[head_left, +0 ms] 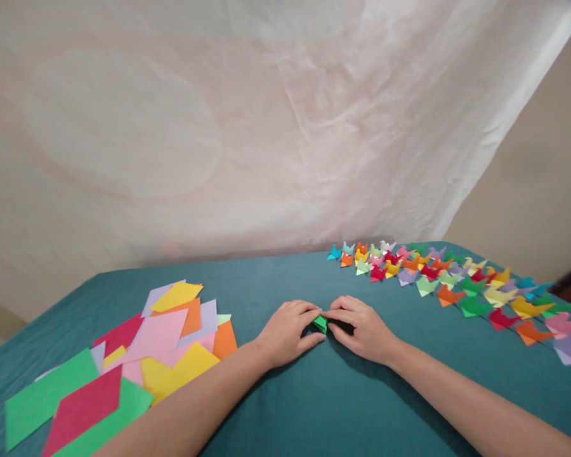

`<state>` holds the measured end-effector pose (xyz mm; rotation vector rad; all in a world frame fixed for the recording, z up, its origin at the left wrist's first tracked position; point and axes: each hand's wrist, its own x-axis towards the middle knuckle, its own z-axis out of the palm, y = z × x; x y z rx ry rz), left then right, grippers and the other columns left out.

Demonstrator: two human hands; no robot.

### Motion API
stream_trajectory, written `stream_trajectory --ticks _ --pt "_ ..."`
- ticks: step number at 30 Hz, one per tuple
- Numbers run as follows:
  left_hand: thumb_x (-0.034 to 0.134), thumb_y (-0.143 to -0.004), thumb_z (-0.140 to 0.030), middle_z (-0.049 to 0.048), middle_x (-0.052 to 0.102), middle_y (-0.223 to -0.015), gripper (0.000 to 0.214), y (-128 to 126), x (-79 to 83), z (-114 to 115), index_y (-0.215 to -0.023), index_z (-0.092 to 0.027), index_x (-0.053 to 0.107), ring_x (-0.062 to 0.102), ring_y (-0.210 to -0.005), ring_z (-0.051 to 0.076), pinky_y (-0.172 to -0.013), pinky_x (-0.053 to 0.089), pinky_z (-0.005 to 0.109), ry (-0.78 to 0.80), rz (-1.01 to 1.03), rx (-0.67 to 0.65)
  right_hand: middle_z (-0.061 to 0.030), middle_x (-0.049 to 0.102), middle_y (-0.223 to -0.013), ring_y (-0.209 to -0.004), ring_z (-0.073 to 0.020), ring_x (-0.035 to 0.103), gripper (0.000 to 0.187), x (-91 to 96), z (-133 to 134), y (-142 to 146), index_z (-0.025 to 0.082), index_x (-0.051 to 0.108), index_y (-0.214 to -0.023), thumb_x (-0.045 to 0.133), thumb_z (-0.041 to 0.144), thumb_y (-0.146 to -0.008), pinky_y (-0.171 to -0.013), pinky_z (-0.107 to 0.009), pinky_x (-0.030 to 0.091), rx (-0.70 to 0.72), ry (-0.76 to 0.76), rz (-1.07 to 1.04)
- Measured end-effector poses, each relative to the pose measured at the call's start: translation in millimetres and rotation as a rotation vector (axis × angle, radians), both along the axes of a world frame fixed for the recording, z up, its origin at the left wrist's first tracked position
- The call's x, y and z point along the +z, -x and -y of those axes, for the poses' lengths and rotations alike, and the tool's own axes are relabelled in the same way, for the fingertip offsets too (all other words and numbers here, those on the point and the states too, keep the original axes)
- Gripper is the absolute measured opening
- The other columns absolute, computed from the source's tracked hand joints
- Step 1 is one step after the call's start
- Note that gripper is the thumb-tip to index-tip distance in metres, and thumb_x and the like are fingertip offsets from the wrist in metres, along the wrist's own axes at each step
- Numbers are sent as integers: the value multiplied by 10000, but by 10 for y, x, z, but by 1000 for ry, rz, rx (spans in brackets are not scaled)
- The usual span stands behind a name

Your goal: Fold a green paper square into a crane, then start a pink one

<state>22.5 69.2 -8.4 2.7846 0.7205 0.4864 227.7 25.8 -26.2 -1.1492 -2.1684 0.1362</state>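
Note:
A small green folded paper piece (320, 324) lies on the teal tablecloth (314, 393) between both my hands. My left hand (288, 330) curls over its left side, fingers pinched onto the paper. My right hand (361, 327) presses on its right side with fingertips closed on the fold. Most of the paper is hidden under the fingers.
A loose pile of coloured paper squares (137, 355) spreads over the left of the table. Several rows of small folded paper birds (457, 279) in many colours run along the right side. A pale wrinkled cloth backdrop (219, 127) hangs behind the table.

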Motion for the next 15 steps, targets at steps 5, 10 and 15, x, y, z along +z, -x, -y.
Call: stream_trajectory --ticks 5,10,15 --pt "531 -852 -399 68 556 -1163 397 -2 -17 -5 -1197 -206 501 490 -1073 224 -932 380 361 3 12 26 -43 611 -893 -803 -167 547 253 -37 -22 -7 237 641 -1014 527 148 -806 -745 -318 435 -12 10 19" --pt "523 -847 -432 74 556 -1168 428 0 -16 -3 -1203 -196 497 496 -1069 224 -923 388 357 3 17 53 -43 614 -876 -796 -165 552 195 -37 -16 -8 222 647 -978 524 189 -831 -744 -316 441 -38 7 31" --pt "488 -856 -408 77 563 -1165 426 -1 33 38 -1222 -191 486 501 -1066 223 -926 383 364 -6 29 64 -40 620 -853 -780 -158 563 195 -24 -17 -1 225 651 -981 520 194 -839 -732 -302 451 -58 -15 27"
